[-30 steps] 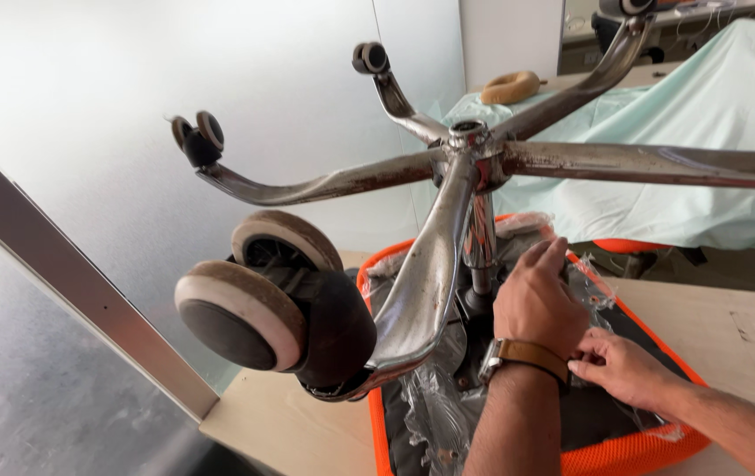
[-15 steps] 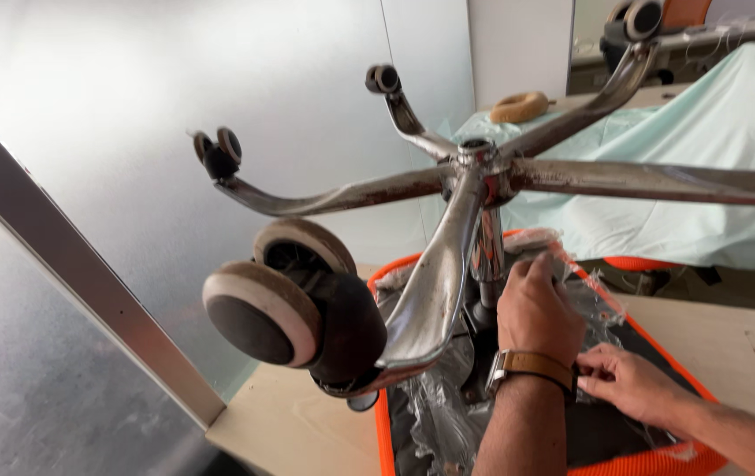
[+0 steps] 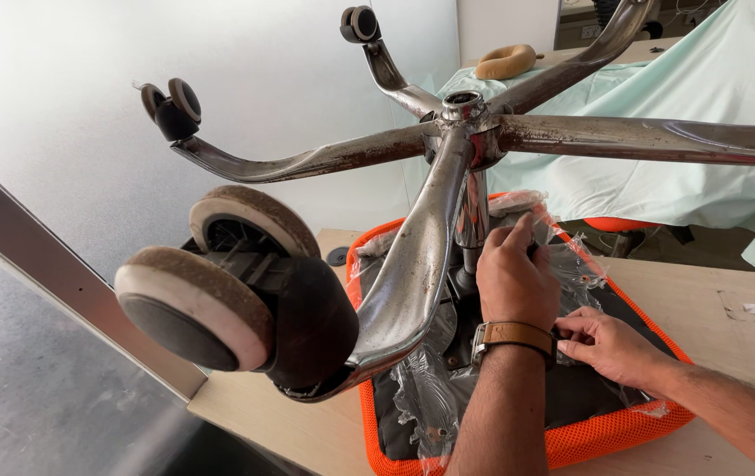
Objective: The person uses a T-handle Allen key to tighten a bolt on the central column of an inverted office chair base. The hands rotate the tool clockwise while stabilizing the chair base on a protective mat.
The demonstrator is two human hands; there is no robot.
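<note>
frosted glass wall [image 3: 245, 79] left, pale wooden table [image 3: 712, 291], mint cloth [image 3: 712, 97] draped behind.

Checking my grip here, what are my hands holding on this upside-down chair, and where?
Left hand grips something by the chrome column, hidden. Right hand pinches the clear plastic wrap.

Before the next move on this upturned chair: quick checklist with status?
1. Seat flat on table: ok.
2. Left hand up at the column, grasping something dark: ok; what it is, cannot tell.
3. Right hand on clear plastic wrap: ok.
4. Wrap clear of mechanism: not ok, it lies crumpled over it.
5. Chrome base arms rust-spotted: not ok.
6. Near caster seated in its arm: cannot tell.
</note>
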